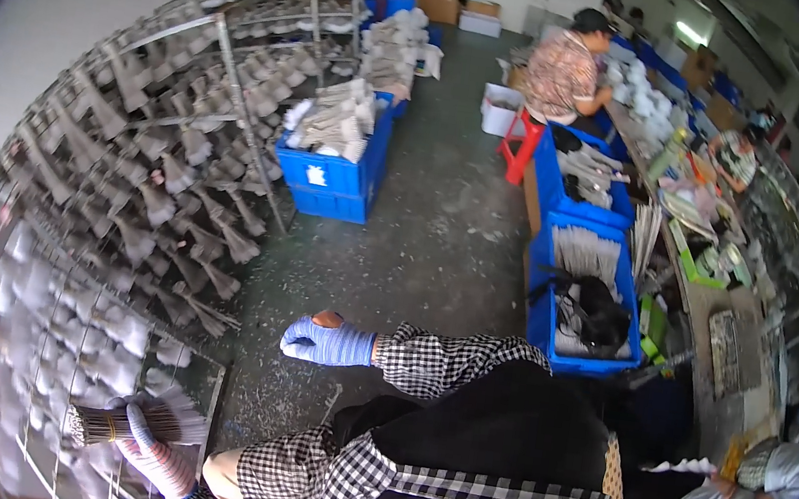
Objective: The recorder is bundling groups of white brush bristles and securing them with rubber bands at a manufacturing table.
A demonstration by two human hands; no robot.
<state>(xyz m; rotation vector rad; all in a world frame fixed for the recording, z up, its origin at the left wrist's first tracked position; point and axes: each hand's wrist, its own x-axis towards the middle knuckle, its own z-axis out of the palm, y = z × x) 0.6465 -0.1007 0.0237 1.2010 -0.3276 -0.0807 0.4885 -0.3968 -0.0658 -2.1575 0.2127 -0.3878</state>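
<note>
My left hand (158, 460), in a striped knit glove, is wrapped around a bundle of thin pale sticks (99, 425). A yellowish band circles the bundle, which lies sideways over the near end of the rack; I cannot tell whether it rests there. My right hand (327, 341), in a blue striped glove with a bare thumb tip, is held out over the floor. Its fingers are curled in and no object shows in them. Below the left hand spread white fluffy tufts (79, 308) behind thin wires.
Metal racks (229, 50) full of grey-white bundles line the left. Blue crates (332, 185) of bundles stand by the aisle, others (539, 303) along the workbench (706, 300). A person (564, 69) sits on a red stool (520, 151); others work on the right.
</note>
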